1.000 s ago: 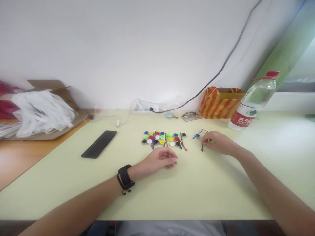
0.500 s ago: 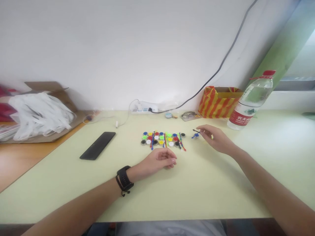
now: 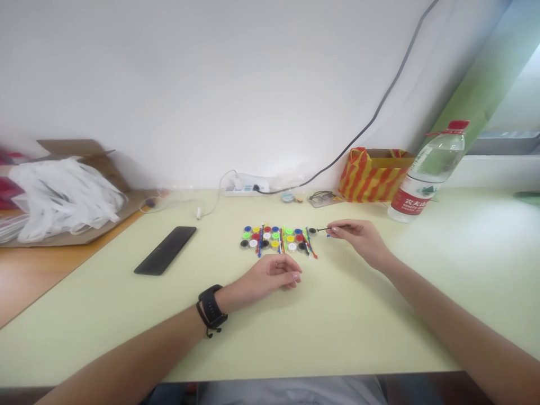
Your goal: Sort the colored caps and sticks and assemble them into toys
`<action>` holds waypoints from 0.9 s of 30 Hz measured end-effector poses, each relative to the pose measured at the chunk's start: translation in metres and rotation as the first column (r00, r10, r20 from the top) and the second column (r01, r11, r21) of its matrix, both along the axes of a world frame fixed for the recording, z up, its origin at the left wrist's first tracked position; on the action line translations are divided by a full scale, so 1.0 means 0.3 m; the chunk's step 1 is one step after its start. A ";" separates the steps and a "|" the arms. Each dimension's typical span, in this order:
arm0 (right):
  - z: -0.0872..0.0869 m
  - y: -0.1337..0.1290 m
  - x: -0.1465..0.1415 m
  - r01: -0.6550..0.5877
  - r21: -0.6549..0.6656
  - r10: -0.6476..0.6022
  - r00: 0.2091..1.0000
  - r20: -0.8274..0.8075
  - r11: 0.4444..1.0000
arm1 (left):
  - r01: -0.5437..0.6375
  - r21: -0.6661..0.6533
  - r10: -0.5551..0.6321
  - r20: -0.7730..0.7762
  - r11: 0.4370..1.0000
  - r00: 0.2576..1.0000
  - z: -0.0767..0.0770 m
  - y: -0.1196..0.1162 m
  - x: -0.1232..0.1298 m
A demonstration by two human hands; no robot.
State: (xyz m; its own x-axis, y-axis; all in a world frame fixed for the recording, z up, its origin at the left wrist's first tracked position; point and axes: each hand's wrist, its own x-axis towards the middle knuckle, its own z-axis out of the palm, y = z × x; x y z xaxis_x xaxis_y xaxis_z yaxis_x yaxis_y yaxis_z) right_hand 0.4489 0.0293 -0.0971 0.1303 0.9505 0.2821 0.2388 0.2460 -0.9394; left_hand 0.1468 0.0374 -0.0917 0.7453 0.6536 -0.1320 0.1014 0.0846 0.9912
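My right hand pinches a thin black stick. Its free end points left at a small round black-centred disc; whether they touch I cannot tell. A blue piece shows just under my right fingertips, mostly hidden. To the left lie rows of small round discs in blue, yellow, red, green, white and black. Thin coloured sticks, such as a blue stick and a green stick, lie across the rows. Just in front of them my left hand rests on the table, fingers loosely curled, holding nothing.
A black phone-like slab lies at left. Behind the discs are a power strip and a cable. A striped bag and a water bottle stand back right. A cardboard box holds white strips.
My right hand has moved slightly left with the black stick, bringing the stick's end beside the black disc and covering most of the blue piece. My left hand has stayed put.
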 end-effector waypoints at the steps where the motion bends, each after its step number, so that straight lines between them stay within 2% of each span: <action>1: -0.013 0.006 -0.005 -0.001 0.020 0.001 1.000 0.004 1.000 | 0.000 0.003 0.000 -0.002 1.000 1.000 0.000 0.001 0.000; 5: -0.050 0.022 -0.023 0.010 0.099 -0.018 0.997 0.074 0.995 | 0.008 0.058 -0.007 -0.029 0.998 1.000 0.004 -0.007 0.002; 7: -0.058 0.022 -0.028 0.020 0.138 -0.044 0.984 0.173 0.990 | -0.004 0.226 0.019 -0.067 0.974 0.998 0.006 -0.021 0.001; 8: -0.060 0.020 -0.031 0.023 0.165 -0.063 0.969 0.238 0.986 | -0.002 0.348 0.036 -0.089 0.938 0.995 0.007 -0.030 0.001; 10: -0.060 0.014 -0.036 0.033 0.224 -0.113 0.929 0.353 0.974 | 0.034 0.582 0.050 -0.129 0.812 0.990 0.010 -0.048 0.000; 12: -0.059 0.009 -0.041 0.043 0.265 -0.154 0.897 0.415 0.963 | 0.107 0.719 0.022 -0.168 0.686 0.986 0.012 -0.065 0.001; 14: -0.058 0.005 -0.046 0.053 0.276 -0.173 0.887 0.428 0.960 | 0.167 0.788 -0.011 -0.200 0.593 0.980 0.015 -0.076 0.004; 19: -0.041 0.011 -0.038 0.075 0.273 -0.174 0.917 0.359 0.959 | 0.242 0.889 -0.003 -0.261 0.389 0.965 0.027 -0.066 0.028; 22: -0.014 0.013 -0.017 0.104 0.307 -0.203 0.928 0.312 0.946 | 0.281 0.912 0.022 -0.302 0.299 0.953 0.022 -0.020 0.071; 27: 0.024 0.020 0.012 0.100 0.315 -0.217 0.906 0.364 0.944 | 0.244 0.938 0.189 -0.293 0.247 0.937 -0.028 0.103 0.187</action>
